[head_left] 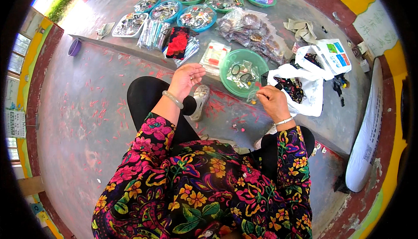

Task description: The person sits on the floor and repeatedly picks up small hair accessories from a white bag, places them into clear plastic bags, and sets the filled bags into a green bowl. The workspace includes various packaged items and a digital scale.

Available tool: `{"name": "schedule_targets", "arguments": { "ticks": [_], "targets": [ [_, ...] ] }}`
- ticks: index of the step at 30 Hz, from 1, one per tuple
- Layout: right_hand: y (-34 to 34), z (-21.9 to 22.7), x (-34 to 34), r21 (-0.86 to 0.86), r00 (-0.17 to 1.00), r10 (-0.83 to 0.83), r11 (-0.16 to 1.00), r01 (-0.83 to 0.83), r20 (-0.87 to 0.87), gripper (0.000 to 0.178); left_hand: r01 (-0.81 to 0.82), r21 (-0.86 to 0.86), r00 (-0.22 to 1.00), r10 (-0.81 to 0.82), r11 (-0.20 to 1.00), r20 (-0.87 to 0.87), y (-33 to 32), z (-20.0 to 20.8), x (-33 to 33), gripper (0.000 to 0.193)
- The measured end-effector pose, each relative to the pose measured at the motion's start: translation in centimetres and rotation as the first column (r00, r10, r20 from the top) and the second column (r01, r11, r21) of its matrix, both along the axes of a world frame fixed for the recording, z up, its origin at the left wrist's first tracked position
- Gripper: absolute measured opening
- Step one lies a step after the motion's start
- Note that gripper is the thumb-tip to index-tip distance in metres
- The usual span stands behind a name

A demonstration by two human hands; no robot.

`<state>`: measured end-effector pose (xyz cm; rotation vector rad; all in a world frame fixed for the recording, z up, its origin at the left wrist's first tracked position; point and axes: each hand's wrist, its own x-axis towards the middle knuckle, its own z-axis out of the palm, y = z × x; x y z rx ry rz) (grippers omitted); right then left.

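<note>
My left hand [186, 81] is raised over my knee, its thumb and fingertips pressed together. Whatever is between them is too small to make out. My right hand [274, 102] pinches a small clear packet [252, 96] with a yellow bit at its lower end, beside the rim of a green plastic basin [224, 75]. Inside that basin lie several clear packets [246, 74] with dark ring-shaped bands. Right of it, an open white plastic bag [310, 104] holds a heap of dark bands [291, 90] with small coloured parts.
A pile of filled clear packets [250, 32] lies behind the basin. Bundled packets [152, 34], a red-and-black cloth item [177, 43] and a tray [116, 30] stand left. Several filled basins [179, 20] stand farther back. A step edge [126, 55] crosses the floor; a long wrapped roll [363, 138] leans right.
</note>
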<state>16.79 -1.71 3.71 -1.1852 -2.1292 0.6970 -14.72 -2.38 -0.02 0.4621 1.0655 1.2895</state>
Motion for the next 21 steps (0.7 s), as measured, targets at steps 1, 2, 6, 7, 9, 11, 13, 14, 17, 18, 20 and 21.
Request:
{"name": "schedule_targets", "arguments": {
  "ticks": [1,2,6,7,9,11,13,14,17,18,20,21],
  "targets": [
    [0.0,0.0,0.0,0.004,1.0,0.002,1.0,-0.002,0.011,0.009,-0.003,-0.006,1.0,0.003,1.0,-0.004,0.0,0.4,0.3,0.022],
    [0.0,0.1,0.0,0.008,1.0,0.004,1.0,-0.004,0.021,0.009,-0.005,-0.012,1.0,0.005,1.0,-0.008,0.0,0.5,0.4,0.021],
    [0.0,-0.1,-0.1,-0.014,0.998,0.032,0.999,-0.031,0.045,0.009,0.01,-0.007,0.999,-0.01,1.0,-0.035,0.0,0.3,0.6,0.021],
    [0.1,-0.1,-0.1,-0.019,0.999,0.035,0.999,-0.034,0.04,0.009,0.018,-0.005,0.998,-0.019,1.0,-0.052,0.1,0.2,0.8,0.021],
    [0.0,0.0,-0.2,-0.028,0.999,0.037,0.999,-0.036,0.028,0.008,0.117,0.034,0.991,-0.114,0.993,-0.071,0.1,0.0,1.6,0.022],
    [0.0,-0.2,-0.3,-0.048,0.999,0.044,0.998,-0.044,-0.006,0.008,0.293,0.118,0.955,-0.284,0.949,-0.086,-0.2,0.4,3.2,0.025],
    [0.1,-0.2,-0.5,-0.057,0.998,0.059,0.997,-0.061,-0.034,0.008,0.47,0.104,0.876,-0.448,0.876,-0.181,-0.5,1.6,5.3,0.032],
    [0.1,-0.1,-0.7,-0.068,0.997,0.063,0.996,-0.066,-0.046,0.008,0.549,0.093,0.824,-0.519,0.83,-0.228,-0.6,2.0,6.3,0.035],
    [0.0,-0.3,-1.1,-0.081,0.994,0.063,0.994,-0.07,-0.088,0.008,0.649,0.022,0.748,-0.632,0.76,-0.204,-0.8,2.0,8.9,0.045],
    [-0.2,-0.2,-1.2,-0.076,0.993,0.074,0.994,-0.081,-0.088,0.008,0.678,0.025,0.725,-0.662,0.735,-0.191,-0.7,2.2,9.5,0.046],
    [-0.6,0.0,-1.4,-0.068,0.991,0.097,0.992,-0.104,-0.091,0.007,0.732,0.027,0.674,-0.719,0.681,-0.167,-0.7,2.8,10.5,0.048],
    [-0.7,0.2,-1.4,-0.06,0.993,0.094,0.993,-0.098,-0.072,0.006,0.756,0.079,0.652,-0.739,0.649,-0.17,-0.5,2.1,11.0,0.047]
  ]
}}
